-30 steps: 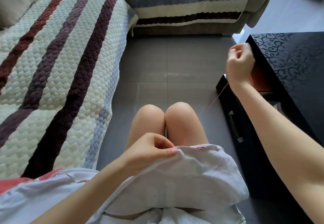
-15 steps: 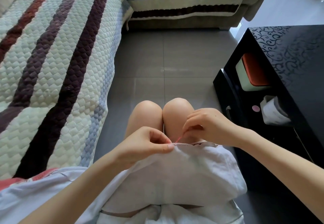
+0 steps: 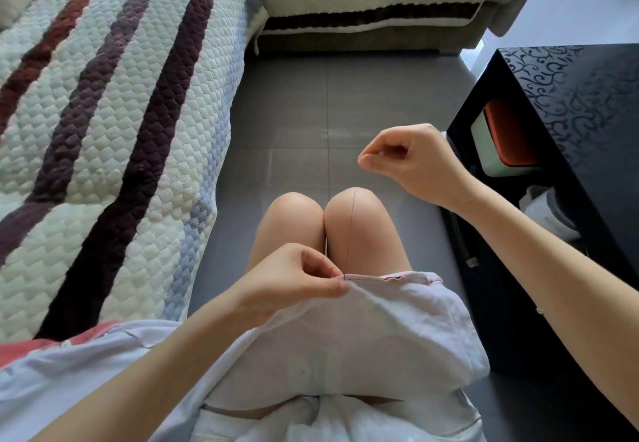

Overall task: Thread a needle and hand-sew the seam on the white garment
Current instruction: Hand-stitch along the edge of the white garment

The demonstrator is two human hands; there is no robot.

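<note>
L hand (image 3: 294, 282): closed pinch. Thumb + index tips clamp hem edge of white garment (image 3: 380, 331); other fingers curled behind.
R hand (image 3: 418, 161): raised beyond knees, well apart from L hand. Fingers curled, thumb + index tips pressed together on top end of thread (image 3: 350, 230); anything else in the pinch too small to tell.
thread: 1 thin dark strand, taut. Runs from hem by L fingertips up across R knee toward R pinch; upper stretch too faint to follow.
seam (image 3: 387, 278): pinkish stitch line along hem edge, starts just right of L pinch.
white garment: 1, draped over lap, hem toward knees; more white cloth trails lower left w/ a red patch.
knees (image 3: 321, 213): 2, bare, touching.
floor (image 3: 311, 102): grey tiles.
sofa cover (image 3: 103, 130): quilted, cream w/ maroon, purple + blue stripes; left + far side.
table (image 3: 581, 102): 1, black, right side; swirl ornament on top, no letters.
box (image 3: 501, 140): 1, white w/ orange face, in table shelf.
roll (image 3: 546, 206): 1, white, below box, partly hidden.
</note>
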